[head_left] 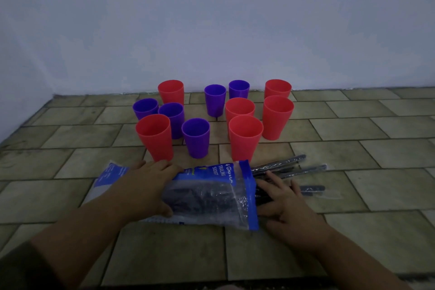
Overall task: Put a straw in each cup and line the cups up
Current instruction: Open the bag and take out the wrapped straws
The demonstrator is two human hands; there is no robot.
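Several red cups (244, 136) and purple cups (195, 136) stand upright in a loose cluster on the tiled floor; none shows a straw. In front of them lies a clear plastic bag (209, 200) with a blue band, holding dark wrapped straws (289, 167) that stick out of its right end. My left hand (150, 186) grips the bag's left part. My right hand (280, 198) rests with spread fingers on the straws at the bag's mouth. One straw (313, 189) lies apart to the right.
A pale wall (211, 30) runs close behind the cups and along the left side. Tiled floor (353, 125) extends to the right of the cups and toward me.
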